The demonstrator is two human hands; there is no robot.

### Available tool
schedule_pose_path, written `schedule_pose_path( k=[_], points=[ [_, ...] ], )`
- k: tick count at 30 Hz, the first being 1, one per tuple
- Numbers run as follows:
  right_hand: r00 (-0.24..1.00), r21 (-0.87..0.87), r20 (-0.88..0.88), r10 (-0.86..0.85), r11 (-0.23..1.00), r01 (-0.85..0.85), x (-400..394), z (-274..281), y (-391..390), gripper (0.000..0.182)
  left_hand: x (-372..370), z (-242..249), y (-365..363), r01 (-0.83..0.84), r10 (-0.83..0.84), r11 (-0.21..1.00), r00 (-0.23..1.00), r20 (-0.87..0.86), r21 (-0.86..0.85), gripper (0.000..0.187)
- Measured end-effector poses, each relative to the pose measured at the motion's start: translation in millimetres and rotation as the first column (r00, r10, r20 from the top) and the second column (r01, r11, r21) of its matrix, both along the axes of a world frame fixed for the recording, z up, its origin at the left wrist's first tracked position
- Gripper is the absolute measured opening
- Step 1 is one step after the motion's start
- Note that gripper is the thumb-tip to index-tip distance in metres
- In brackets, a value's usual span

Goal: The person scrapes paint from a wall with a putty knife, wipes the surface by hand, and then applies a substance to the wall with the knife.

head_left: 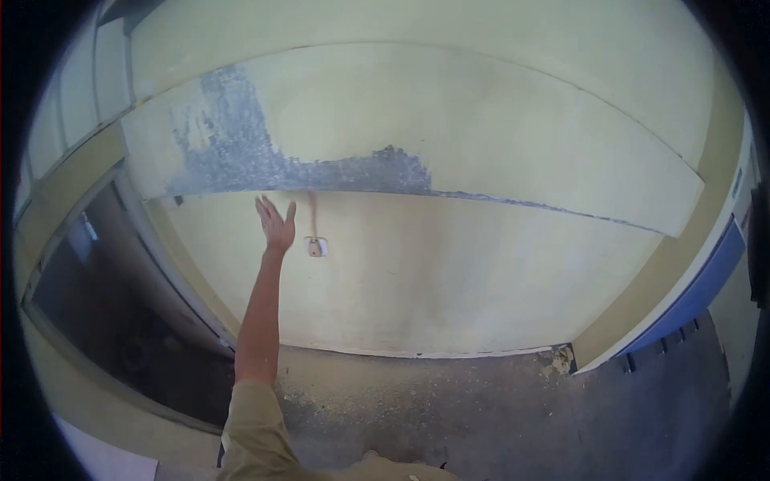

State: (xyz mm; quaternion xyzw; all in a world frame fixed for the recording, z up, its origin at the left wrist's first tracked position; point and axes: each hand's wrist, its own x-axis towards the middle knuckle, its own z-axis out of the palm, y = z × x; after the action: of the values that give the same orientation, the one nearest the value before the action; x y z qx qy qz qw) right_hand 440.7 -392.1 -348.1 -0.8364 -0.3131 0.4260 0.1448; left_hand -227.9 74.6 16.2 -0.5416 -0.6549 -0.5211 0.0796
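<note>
My left hand (277, 228) reaches up and forward with its fingers stretched out and the thumb apart, holding nothing. Its fingertips come close under the lower edge of a cream-painted beam (513, 136) that spans the wall. Just above the hand, a rough grey patch (241, 152) shows where the paint is gone, running up at the left and along the lower edge. To the right of my wrist is a small switch box (315, 248) on the wall, with a strip running up from it. My right hand is out of view.
Below the beam is a cream wall (481, 272). A dark doorway (120, 297) opens at the left, and a blue door (690, 289) stands at the right. Pale flakes and dust (377, 401) lie on the grey floor (497, 433). The wall's bottom right corner (560, 361) is crumbling.
</note>
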Motion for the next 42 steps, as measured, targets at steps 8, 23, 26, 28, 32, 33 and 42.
schedule_pose_path(
  k=[8, 23, 26, 28, 32, 33, 42],
  points=[
    [0.982, 0.024, -0.018, -0.189, 0.982, 0.189, -10.8, -14.9, -57.2, 0.023, 213.6, 40.1, 35.6, -0.005, 0.003, 1.000, 0.961, -0.276, -0.006, 0.114],
    [0.916, 0.069, -0.035, -0.399, 0.914, 0.400, -38.3, -67.0, -131.1, 0.022, 220.8, 39.3, 16.1, 0.167, -0.116, 0.986, 0.725, -0.679, 0.010, 0.093],
    [0.901, 0.042, -0.048, -0.431, 0.900, 0.433, -65.0, -105.8, -166.4, 0.022, 241.4, 52.9, -1.9, 0.045, -0.103, 0.993, 0.755, -0.647, -0.106, 0.101],
    [0.801, 0.019, -0.235, -0.550, 0.822, 0.569, -75.2, -40.2, -117.9, 0.031, 264.1, 60.9, -9.3, -0.012, -0.117, 0.981, 0.764, -0.635, -0.195, 0.107],
    [0.944, 0.241, -0.044, -0.326, 0.914, 0.327, -76.2, 12.7, -29.0, 0.016, 273.5, 45.1, -3.2, 0.232, -0.387, 0.921, 0.473, -0.792, -0.312, 0.092],
    [0.932, 0.287, -0.093, -0.351, 0.886, 0.363, -84.6, 48.1, -5.7, 0.014, 274.3, 31.7, 4.8, 0.366, -0.472, 0.854, 0.248, -0.846, -0.369, 0.082],
    [0.862, 0.539, -0.499, -0.087, 0.748, 0.388, -184.9, 216.7, 103.1, 0.030, 225.3, -70.2, -41.8, 0.342, -0.932, 0.332, 0.264, -0.249, -0.879, 0.032]
  ],
)
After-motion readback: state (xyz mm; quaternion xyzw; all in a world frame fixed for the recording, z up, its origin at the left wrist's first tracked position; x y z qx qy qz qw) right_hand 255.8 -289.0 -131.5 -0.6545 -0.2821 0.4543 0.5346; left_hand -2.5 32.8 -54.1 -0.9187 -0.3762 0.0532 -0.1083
